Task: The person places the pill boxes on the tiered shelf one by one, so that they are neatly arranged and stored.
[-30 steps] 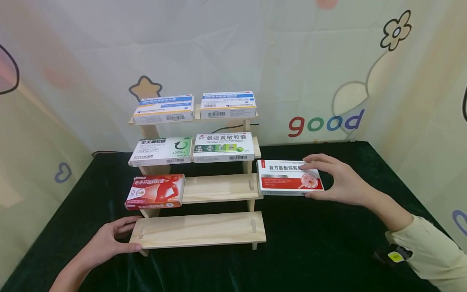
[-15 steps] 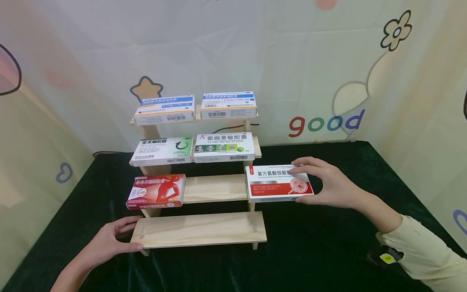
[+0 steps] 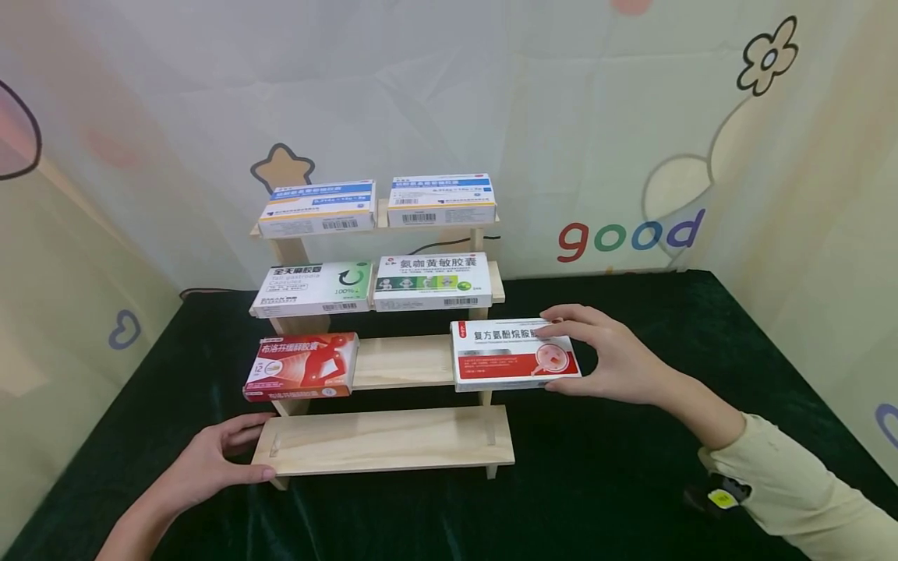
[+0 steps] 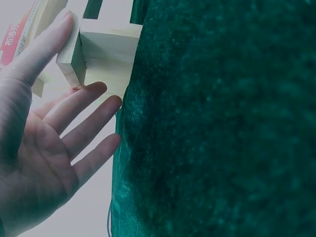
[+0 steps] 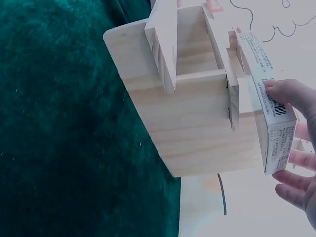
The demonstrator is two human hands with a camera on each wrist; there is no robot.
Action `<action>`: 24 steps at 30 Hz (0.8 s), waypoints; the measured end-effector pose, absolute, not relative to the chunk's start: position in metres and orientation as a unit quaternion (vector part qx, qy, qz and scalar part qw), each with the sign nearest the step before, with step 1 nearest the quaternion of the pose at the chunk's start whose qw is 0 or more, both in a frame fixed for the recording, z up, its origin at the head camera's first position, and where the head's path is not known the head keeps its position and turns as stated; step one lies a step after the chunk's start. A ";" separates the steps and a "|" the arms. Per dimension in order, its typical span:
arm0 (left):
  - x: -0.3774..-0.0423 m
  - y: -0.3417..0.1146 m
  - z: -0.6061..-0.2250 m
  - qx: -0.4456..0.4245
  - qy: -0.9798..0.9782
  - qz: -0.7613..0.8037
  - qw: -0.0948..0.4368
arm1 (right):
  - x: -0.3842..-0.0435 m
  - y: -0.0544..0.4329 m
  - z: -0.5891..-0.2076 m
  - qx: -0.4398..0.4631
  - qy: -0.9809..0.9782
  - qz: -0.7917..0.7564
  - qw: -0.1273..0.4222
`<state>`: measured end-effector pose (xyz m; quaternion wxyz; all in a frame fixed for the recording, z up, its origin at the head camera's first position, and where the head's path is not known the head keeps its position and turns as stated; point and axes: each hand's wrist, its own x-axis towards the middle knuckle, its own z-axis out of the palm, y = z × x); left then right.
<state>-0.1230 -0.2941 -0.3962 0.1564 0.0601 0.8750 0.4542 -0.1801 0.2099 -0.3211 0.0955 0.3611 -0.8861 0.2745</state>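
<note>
My right hand [image 3: 617, 362] pinches a white-and-red medicine box [image 3: 494, 365] by its right end, fingers behind and thumb at the front. The box is over the right part of the third board down on a wooden tiered display stand [image 3: 386, 441]; whether it touches that board, I cannot tell. The right wrist view shows the thumb on the barcode side of the box [image 5: 266, 98]. At the stand's lower left, my left hand [image 3: 206, 461] holds the end of the lowest board between thumb and fingers. A red medicine box [image 3: 302, 366] lies left on the third board.
Two blue-and-white boxes [image 3: 319, 206] lie on the top board. Below them lie a white-green box [image 3: 313, 288] and a white box with a green band [image 3: 433, 280]. Dark green velvet [image 3: 617, 483] covers the table; a printed curtain [image 3: 449, 93] hangs behind.
My right hand has carried the white-and-red medicine box leftward and slightly nearer, from beside the stand to over the third board's right part. My left hand keeps its place.
</note>
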 end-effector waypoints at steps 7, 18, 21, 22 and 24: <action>-0.124 -0.294 -0.397 0.060 0.875 0.453 0.159 | -0.181 0.198 -0.324 0.366 -0.880 0.290 0.087; -0.124 -0.295 -0.397 0.064 0.876 0.450 0.160 | -0.182 0.177 -0.324 0.379 -0.867 0.313 0.087; -0.124 -0.295 -0.397 0.065 0.875 0.453 0.161 | -0.183 0.169 -0.325 0.387 -0.861 0.318 0.089; -0.124 -0.295 -0.397 0.065 0.874 0.455 0.161 | -0.183 0.167 -0.325 0.389 -0.859 0.320 0.089; -0.124 -0.295 -0.397 0.066 0.872 0.457 0.161 | -0.183 0.163 -0.326 0.392 -0.856 0.324 0.090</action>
